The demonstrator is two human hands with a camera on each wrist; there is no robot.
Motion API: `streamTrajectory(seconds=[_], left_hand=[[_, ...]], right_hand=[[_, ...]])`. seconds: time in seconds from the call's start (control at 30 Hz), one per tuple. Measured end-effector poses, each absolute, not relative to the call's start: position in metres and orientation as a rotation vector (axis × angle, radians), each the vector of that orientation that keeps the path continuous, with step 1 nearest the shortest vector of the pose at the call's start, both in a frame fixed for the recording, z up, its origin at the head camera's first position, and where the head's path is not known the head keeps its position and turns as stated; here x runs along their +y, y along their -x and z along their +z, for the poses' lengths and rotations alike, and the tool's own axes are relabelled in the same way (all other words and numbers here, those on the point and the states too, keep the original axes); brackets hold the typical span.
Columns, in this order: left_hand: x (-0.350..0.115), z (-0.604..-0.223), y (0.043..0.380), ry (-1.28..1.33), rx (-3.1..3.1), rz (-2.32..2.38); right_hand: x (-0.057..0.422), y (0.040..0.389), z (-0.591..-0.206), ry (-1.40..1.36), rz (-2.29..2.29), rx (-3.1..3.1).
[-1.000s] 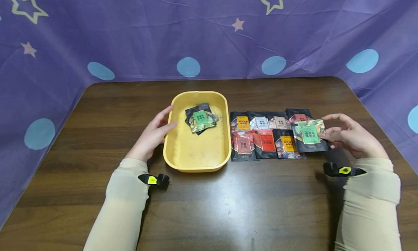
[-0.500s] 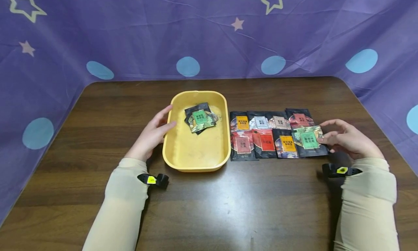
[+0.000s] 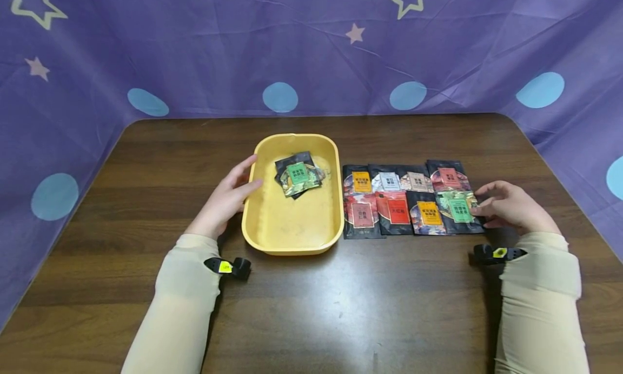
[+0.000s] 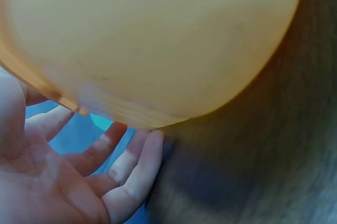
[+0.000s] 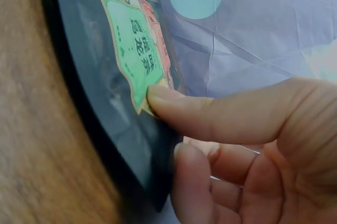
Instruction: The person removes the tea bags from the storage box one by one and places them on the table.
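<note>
My right hand (image 3: 513, 207) pinches the right edge of a black sachet with a green label (image 3: 459, 211), thumb on its front. It lies at the right end of the near row, level with its neighbours. In the right wrist view, the thumb (image 5: 195, 116) presses beside the green label, and the sachet's edge bows up. On the left, my left hand (image 3: 225, 204) holds the side of a yellow plastic tub (image 3: 294, 251), thumb at the rim. The left wrist view shows its fingers (image 4: 139, 174) against the tub's outer wall. Inside the tub lie overlapping sachets, a green-labelled one (image 3: 299, 175) on top.
Two rows of sachets run right of the tub. The near row also has pink (image 3: 362, 216), red (image 3: 398, 213) and orange (image 3: 429, 214) labels. A pink-labelled sachet (image 3: 448, 177) lies behind the held one. A purple cloth (image 3: 321, 49) hangs behind the wooden table (image 3: 350, 309).
My right hand has brought the green-labelled sachet down and slightly left into the near row, uncovering more of the pink-labelled one behind. The left hand and tub stay put.
</note>
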State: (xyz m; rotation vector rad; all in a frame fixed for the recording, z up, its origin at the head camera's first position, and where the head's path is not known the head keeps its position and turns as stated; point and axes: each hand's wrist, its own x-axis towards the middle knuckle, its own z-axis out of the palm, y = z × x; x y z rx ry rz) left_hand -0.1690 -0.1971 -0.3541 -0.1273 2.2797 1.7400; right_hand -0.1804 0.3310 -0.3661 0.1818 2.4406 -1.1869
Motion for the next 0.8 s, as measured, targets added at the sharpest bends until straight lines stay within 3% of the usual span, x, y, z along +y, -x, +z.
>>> streamTrajectory(seconds=[0.8], left_hand=[[-0.1969, -0.3542, 0.1692, 0.138, 2.274, 1.750]], right_hand=[[0.3293, 0.1826, -0.3621, -0.196, -1.028, 2.470]])
